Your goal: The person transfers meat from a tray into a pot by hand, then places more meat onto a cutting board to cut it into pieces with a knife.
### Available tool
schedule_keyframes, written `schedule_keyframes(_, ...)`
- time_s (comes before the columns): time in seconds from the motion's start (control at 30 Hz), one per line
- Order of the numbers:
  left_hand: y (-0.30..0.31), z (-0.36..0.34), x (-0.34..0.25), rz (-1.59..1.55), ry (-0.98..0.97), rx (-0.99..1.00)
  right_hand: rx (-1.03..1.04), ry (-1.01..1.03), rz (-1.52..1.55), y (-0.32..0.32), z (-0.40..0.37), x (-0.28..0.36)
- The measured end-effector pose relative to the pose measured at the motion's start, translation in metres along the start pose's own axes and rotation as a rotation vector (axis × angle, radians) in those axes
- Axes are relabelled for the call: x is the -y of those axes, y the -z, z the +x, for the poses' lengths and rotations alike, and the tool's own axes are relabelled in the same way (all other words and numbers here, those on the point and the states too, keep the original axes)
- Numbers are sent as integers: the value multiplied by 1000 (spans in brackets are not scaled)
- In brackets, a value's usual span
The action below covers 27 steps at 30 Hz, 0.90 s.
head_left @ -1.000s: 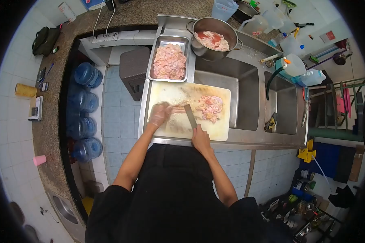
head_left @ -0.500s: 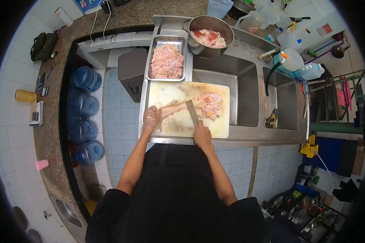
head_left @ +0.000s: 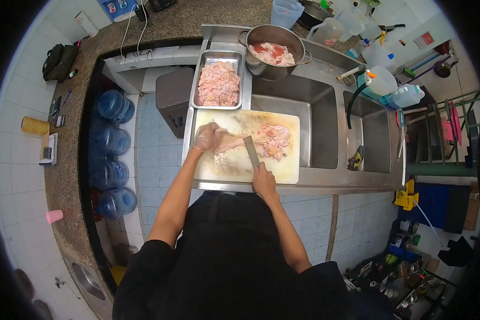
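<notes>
My left hand [head_left: 207, 137], in a clear plastic glove, is closed on the left end of a pale piece of raw meat [head_left: 229, 143] lying on the white cutting board [head_left: 224, 173]. My right hand [head_left: 263, 179] grips a knife [head_left: 252, 151] by its handle. The blade, pointing away from me, meets the right part of the meat. Just right of the blade lies a pile of cut pink pieces [head_left: 275, 140]. Behind the board, a metal tray [head_left: 242, 80] holds more raw pieces.
A steel pot [head_left: 269, 71] with meat and reddish liquid stands behind the sink. Two sink basins [head_left: 320, 122] lie right of the board. Plastic jugs [head_left: 381, 80] crowd the back right. Blue water bottles [head_left: 114, 140] line the floor at left.
My left hand has shifted slightly up and right, and the meat looks shorter and more bunched. The knife stays near the same spot on the board. The view has tilted slightly.
</notes>
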<state>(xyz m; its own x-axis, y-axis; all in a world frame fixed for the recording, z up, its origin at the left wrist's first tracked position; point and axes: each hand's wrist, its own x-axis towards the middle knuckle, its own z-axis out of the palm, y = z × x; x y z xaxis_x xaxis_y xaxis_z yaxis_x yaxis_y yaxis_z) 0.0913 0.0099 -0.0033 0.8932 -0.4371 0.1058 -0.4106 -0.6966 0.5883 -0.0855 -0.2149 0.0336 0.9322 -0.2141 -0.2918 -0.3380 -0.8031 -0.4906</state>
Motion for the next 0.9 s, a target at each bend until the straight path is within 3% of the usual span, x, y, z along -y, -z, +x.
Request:
schedule_keyframes(0.07,-2,0,14,-631,395,7,-10,0,7,-1,-1,-2)
schedule_keyframes(0.17,34,-1,-31,-711,487,19,-12,-14,16,-2,-1,-6)
schedule_keyframes(0.27,28,5,-49,-862,395,-35,-5,-22,20,-2,-2,-6)
schedule_keyframes(0.4,31,-7,-92,-1100,438,-77,-30,-26,-5,0,-2,-7)
schedule_keyframes(0.43,18,-18,-81,-1100,440,-81,-48,-31,-1,0,-2,-8)
schedule_keyframes(0.5,-12,-45,-46,-540,304,-214,-57,-30,22,2,-7,-9)
schedule_keyframes(0.53,-19,-59,-40,-540,311,-220,-74,-31,45,3,-7,-8)
schedule_keyframes(0.6,-30,-84,-36,-988,700,-196,-43,39,65,2,-10,1)
schedule_keyframes(0.77,-47,-107,-29,-924,659,-216,108,242,-10,-10,-11,12)
schedule_keyframes(0.83,-38,-104,-35,-972,691,-224,52,167,-16,-4,-5,12)
schedule_keyframes(0.9,-26,-102,-50,-635,767,-115,8,104,-31,1,-2,10)
